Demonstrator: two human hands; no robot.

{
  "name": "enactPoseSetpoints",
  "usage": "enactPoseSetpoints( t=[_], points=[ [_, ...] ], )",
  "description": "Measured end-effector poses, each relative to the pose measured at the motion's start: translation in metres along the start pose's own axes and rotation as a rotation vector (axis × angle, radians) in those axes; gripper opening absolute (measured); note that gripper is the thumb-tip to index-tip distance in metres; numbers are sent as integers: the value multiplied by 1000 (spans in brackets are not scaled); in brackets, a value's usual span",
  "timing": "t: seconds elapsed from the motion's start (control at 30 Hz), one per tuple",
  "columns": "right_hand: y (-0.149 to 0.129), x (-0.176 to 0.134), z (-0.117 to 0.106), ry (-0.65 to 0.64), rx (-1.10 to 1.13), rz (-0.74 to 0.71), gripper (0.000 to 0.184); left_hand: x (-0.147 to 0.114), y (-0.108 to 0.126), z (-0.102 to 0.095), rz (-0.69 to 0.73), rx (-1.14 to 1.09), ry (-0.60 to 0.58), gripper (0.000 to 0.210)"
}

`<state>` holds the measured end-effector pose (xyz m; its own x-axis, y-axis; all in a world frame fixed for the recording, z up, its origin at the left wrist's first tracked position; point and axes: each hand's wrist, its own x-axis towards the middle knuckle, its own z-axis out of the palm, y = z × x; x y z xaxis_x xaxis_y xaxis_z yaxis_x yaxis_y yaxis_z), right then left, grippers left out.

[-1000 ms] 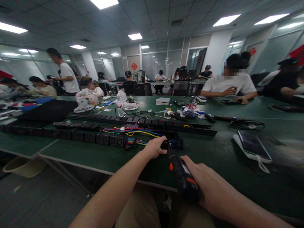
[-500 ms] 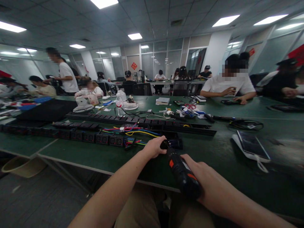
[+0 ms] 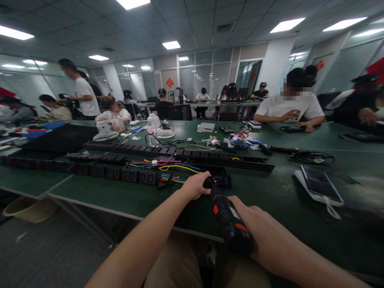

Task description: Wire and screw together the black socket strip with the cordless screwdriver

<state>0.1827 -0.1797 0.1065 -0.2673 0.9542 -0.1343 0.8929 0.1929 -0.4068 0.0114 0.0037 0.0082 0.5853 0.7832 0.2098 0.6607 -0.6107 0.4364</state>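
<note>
My right hand (image 3: 247, 218) is wrapped round a black cordless screwdriver (image 3: 228, 220) with orange markings, its nose pointing away from me. Just ahead of that nose, my left hand (image 3: 196, 186) is closed on a small black part (image 3: 207, 182), whose details are too dark to make out. Behind and right of it lies a dark box-shaped piece (image 3: 224, 181). Left of my left hand, yellow, blue, red and green wires (image 3: 172, 169) run out of a power strip (image 3: 130, 176) with a row of black sockets. Farther back lies a long black strip housing (image 3: 183, 154).
On the green table (image 3: 288, 224) are a phone (image 3: 320, 184) on a white item at right, a coiled black cable (image 3: 313, 157), a plastic bottle (image 3: 152, 134), red-handled scissors (image 3: 241, 135) and white fans (image 3: 164, 133). Across the table, a person (image 3: 292, 104) handles a dark device.
My hands and the screwdriver stay in nearly the same place. The view has shifted very slightly.
</note>
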Motion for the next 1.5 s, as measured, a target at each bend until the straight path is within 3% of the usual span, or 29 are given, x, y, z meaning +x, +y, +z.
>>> enactPoseSetpoints(
  t=[0.57, 1.0, 1.3, 1.5],
  points=[
    [-3, -2, -2, -3, 30, -10, 39, -1, 0, 1, 10, 11, -3, 45],
    [1, 0, 2, 4, -10, -11, 44, -1, 1, 1, 20, 38, 14, 44],
    [-5, 0, -1, -7, -38, 28, 57, 1, -3, 6, 29, 31, 32, 45],
    [-3, 1, -1, -6, -28, 25, 53, -1, -4, 6, 48, 28, 44, 45]
  ],
)
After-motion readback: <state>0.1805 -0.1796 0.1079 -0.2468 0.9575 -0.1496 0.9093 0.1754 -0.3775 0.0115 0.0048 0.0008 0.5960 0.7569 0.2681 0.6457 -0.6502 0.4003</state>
